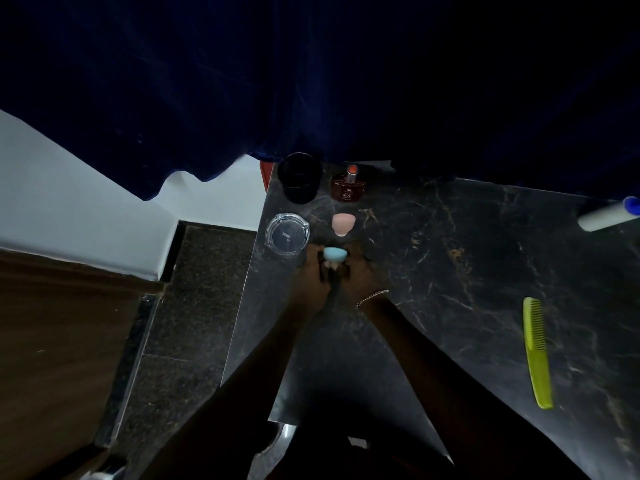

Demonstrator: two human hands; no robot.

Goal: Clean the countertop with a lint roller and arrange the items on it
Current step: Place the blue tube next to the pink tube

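Note:
A small blue sponge-like piece [334,254] stands on the dark marble countertop [450,271]. My left hand [313,275] and my right hand [360,271] meet around its base, fingers curled against it. Just beyond stands a matching pink piece [343,224]. A clear glass ashtray [287,233] lies to the left of my hands. At the back stand a black cup [300,181] and a dark red perfume bottle [349,184]. The lint roller [609,213], white with a blue end, lies at the far right edge. A yellow-green comb [537,351] lies to the right.
The countertop's left edge [242,299] drops to a dark speckled floor [180,306]. A dark blue curtain [277,81] hangs over the back of the counter. A white wall [69,209] and brown wooden surface [52,358] are at the left.

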